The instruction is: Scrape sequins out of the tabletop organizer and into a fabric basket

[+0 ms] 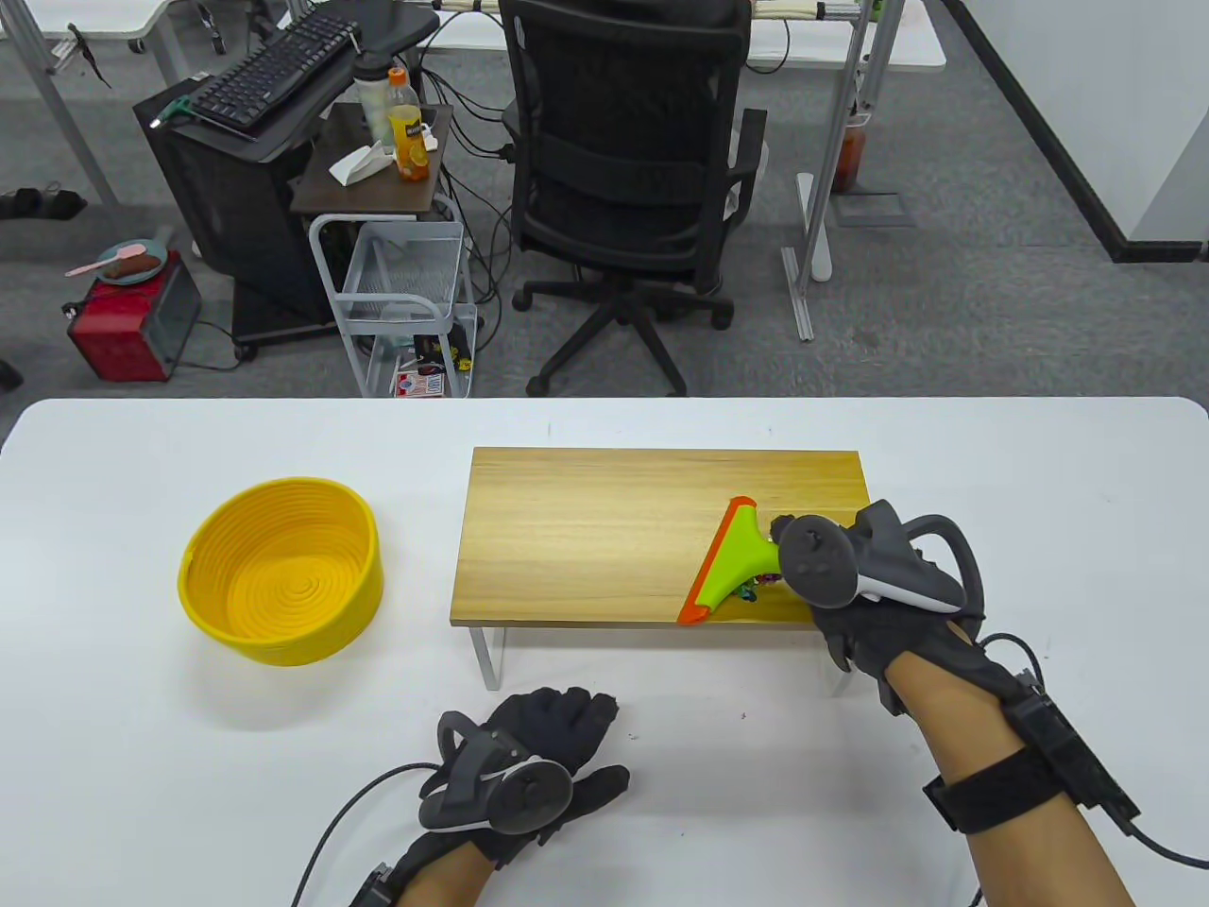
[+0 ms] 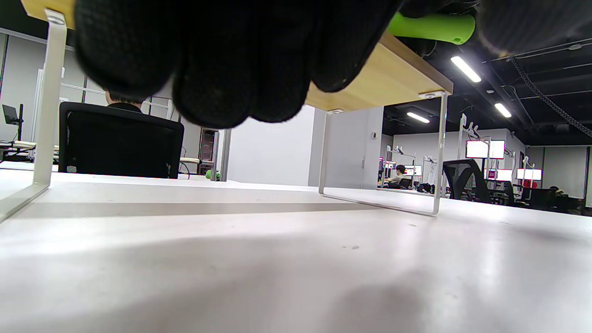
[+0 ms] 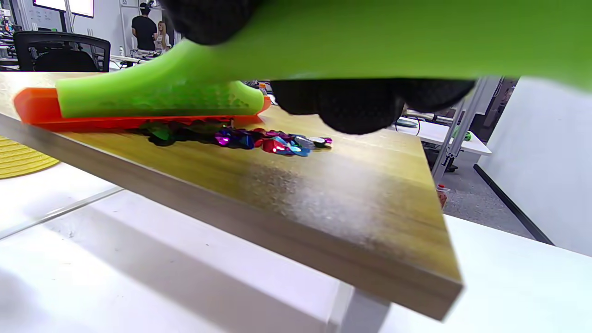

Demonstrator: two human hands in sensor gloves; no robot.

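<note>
A wooden organizer shelf (image 1: 604, 529) on white legs stands mid-table. My right hand (image 1: 850, 576) grips the handle of a green scraper (image 1: 741, 557) with an orange blade, set on the shelf's right part. A small pile of coloured sequins (image 3: 273, 141) lies on the wood on my hand's side of the blade; a few show in the table view (image 1: 753, 593). The yellow fabric basket (image 1: 283, 567) sits on the table left of the shelf. My left hand (image 1: 548, 746) rests on the table in front of the shelf, holding nothing; its fingers (image 2: 222, 60) fill the top of the left wrist view.
The shelf's white metal legs (image 2: 46, 115) stand on the white table (image 1: 142, 756). An office chair (image 1: 633, 170) and a cart (image 1: 406, 302) stand beyond the table's far edge.
</note>
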